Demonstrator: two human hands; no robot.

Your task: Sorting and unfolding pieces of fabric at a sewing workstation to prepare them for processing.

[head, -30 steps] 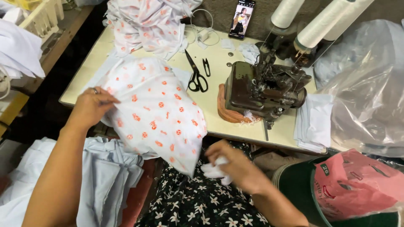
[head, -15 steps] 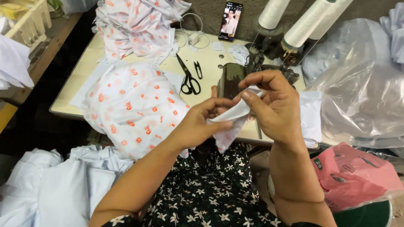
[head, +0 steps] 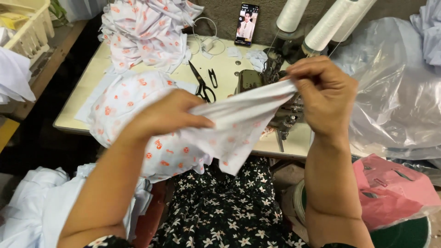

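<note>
I hold a white cloth piece with orange spots (head: 239, 126) up in front of me with both hands. My left hand (head: 167, 117) pinches its left side, with my fingers closed tight on the cloth. My right hand (head: 324, 92) pinches the top right corner, also closed tight, and it sits higher than my left hand. The cloth is pulled straight between my hands and slants up to the right. A loose corner hangs down toward my lap. The cloth is in the air, above the front edge of the table (head: 229, 73).

Behind the cloth stands a dark sewing machine (head: 257, 80). My right hand and the cloth hide a lot of it. Black scissors (head: 201, 85) lie on the table just to the left of the machine, and small black snips (head: 213, 78) lie beside them. A big spotted cloth (head: 121, 103) lies on the left part of the table and hangs over the edge near my left arm. A pile of the same spotted cloth (head: 147, 32) sits at the back of the table. A phone (head: 247, 18) leans up at the back. Two white thread cones (head: 321, 27) stand behind the machine. A clear plastic bag (head: 395, 101) is on my right, and a pink bag (head: 390, 188) is lower down. My dress is black with white flowers (head: 220, 211).
</note>
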